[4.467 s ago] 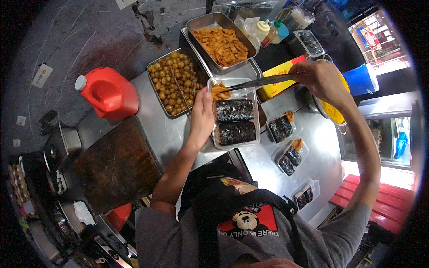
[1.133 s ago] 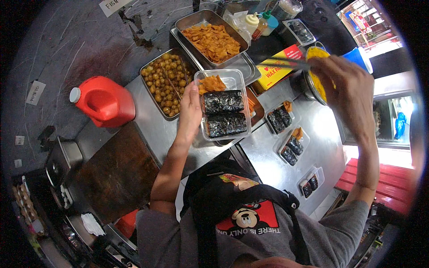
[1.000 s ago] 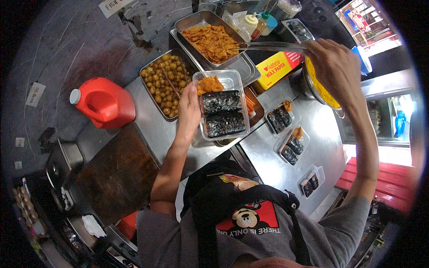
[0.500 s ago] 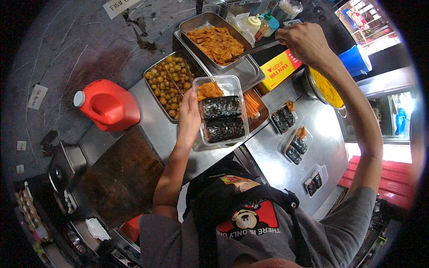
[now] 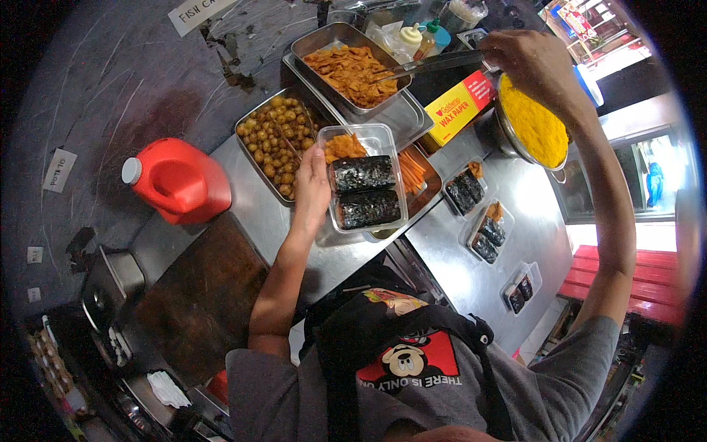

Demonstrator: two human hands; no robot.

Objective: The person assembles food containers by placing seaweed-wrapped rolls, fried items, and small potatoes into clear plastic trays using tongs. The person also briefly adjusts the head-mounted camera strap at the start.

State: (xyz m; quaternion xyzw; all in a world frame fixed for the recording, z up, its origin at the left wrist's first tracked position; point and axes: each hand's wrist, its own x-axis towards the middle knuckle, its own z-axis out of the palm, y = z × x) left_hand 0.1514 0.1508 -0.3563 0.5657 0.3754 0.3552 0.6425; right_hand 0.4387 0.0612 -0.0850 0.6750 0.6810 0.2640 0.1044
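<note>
My left hand (image 5: 314,183) grips a clear plastic container (image 5: 377,140) by its left side, fingers against the wall. Inside are two black seaweed-wrapped rolls (image 5: 363,174), with orange pieces (image 5: 344,147) in the far left part. My right hand (image 5: 529,70), reaching far to the right, is closed on the end of metal tongs (image 5: 442,62). The tips of the tongs touch saucy orange strips (image 5: 352,72) in a deep steel tray (image 5: 350,32). The finger grip of my right hand is partly in shadow.
Left of the container stand a tray of small brown potatoes (image 5: 276,136) and a red jug (image 5: 180,180). Carrot sticks (image 5: 412,171) lie beside it. At right are a yellow wax paper box (image 5: 456,110), a bowl of yellow food (image 5: 534,121) and filled containers (image 5: 486,232).
My right hand has shifted right and slightly nearer, and the tongs lie flatter, their tips still at the orange strips. My left hand and the container stay nearly in place.
</note>
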